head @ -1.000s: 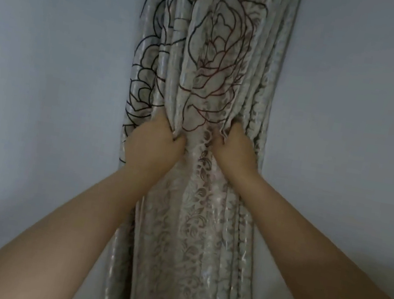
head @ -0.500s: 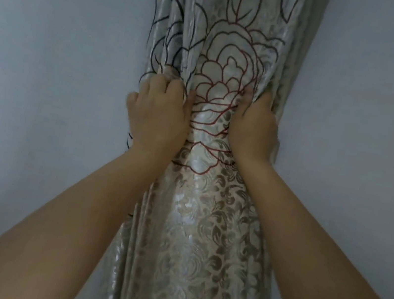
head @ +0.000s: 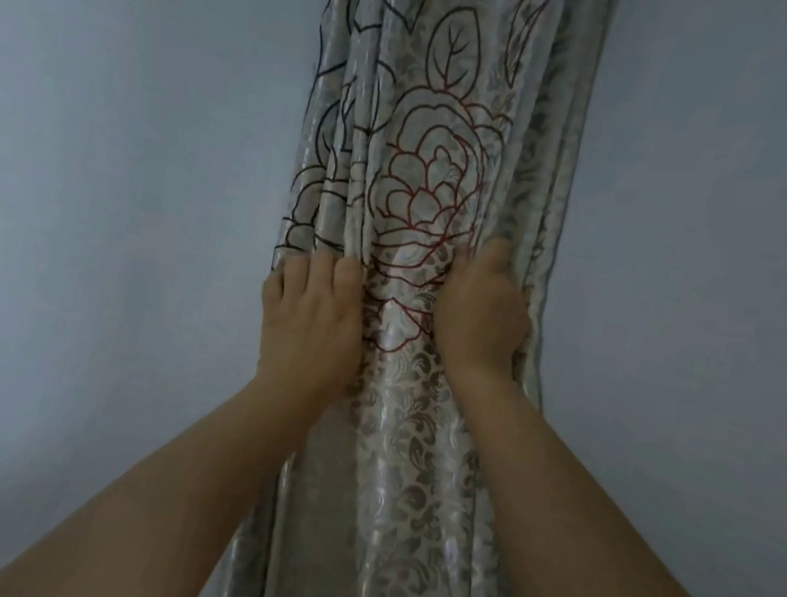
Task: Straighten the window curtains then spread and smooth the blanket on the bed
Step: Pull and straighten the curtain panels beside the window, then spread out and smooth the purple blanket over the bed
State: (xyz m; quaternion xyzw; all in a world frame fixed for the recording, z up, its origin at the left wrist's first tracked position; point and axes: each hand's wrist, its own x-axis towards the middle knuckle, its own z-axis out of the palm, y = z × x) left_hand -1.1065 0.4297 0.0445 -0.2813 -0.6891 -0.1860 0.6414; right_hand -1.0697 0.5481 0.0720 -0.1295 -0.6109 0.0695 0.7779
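Against a plain grey wall (head: pixel 111 199) hangs a shiny cream curtain (head: pixel 386 453), gathered into folds, outlined with roses and leaves. Left hand (head: pixel 312 321) and right hand (head: pixel 479 320) each grip its folds, fingers (head: pixel 348 275) curled into the cloth

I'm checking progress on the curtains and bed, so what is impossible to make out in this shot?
- Curtain top and hem: cut off by the head view's upper and lower edges.
- Window: hidden behind the bunched curtain, if it is there.
- Fingertips of the left hand and right hand: buried in the folds.
- Bed and blanket: outside the view.
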